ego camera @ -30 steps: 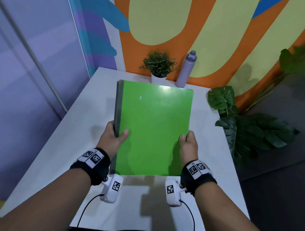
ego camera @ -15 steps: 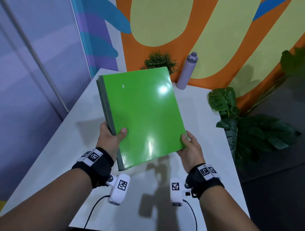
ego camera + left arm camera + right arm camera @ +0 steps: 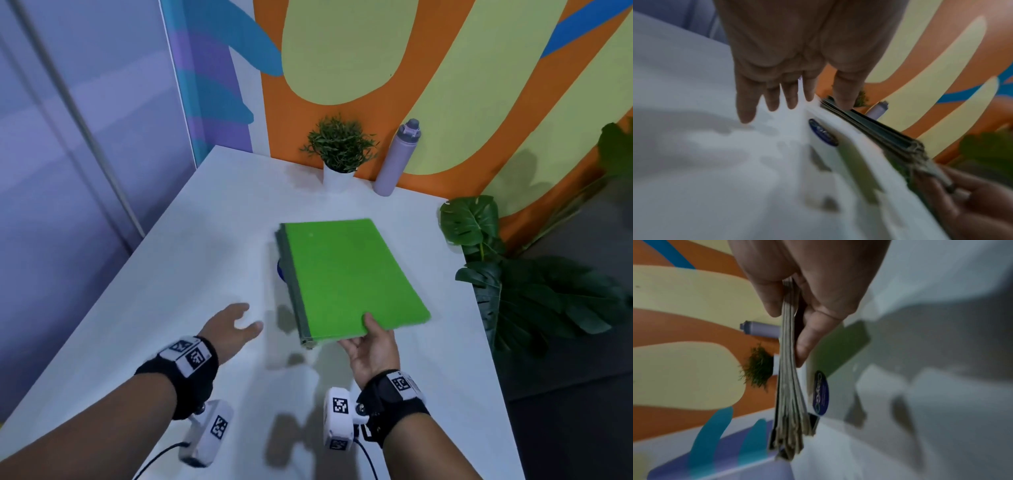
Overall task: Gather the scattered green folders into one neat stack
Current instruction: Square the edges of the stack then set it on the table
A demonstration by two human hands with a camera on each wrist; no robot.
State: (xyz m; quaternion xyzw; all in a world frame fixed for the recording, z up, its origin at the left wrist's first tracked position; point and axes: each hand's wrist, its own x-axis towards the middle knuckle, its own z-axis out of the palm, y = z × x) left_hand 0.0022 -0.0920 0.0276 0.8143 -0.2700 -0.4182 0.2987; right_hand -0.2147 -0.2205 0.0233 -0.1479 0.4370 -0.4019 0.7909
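A stack of green folders hangs low over the white table, its far end close to the surface. My right hand grips the stack's near edge, thumb on top and fingers underneath. The right wrist view shows the folders' edges pinched between thumb and fingers. My left hand hovers to the left of the stack with straight, spread fingers and holds nothing. From the left wrist view, the stack's dark spines run past its thumb.
A small potted plant and a lilac bottle stand at the table's far edge by the painted wall. A round blue sticker lies on the table by the stack's left side. Big leafy plants fill the floor to the right.
The stack went from being held up in both hands down towards the table. My left hand let go of its left edge and drew away to the left.
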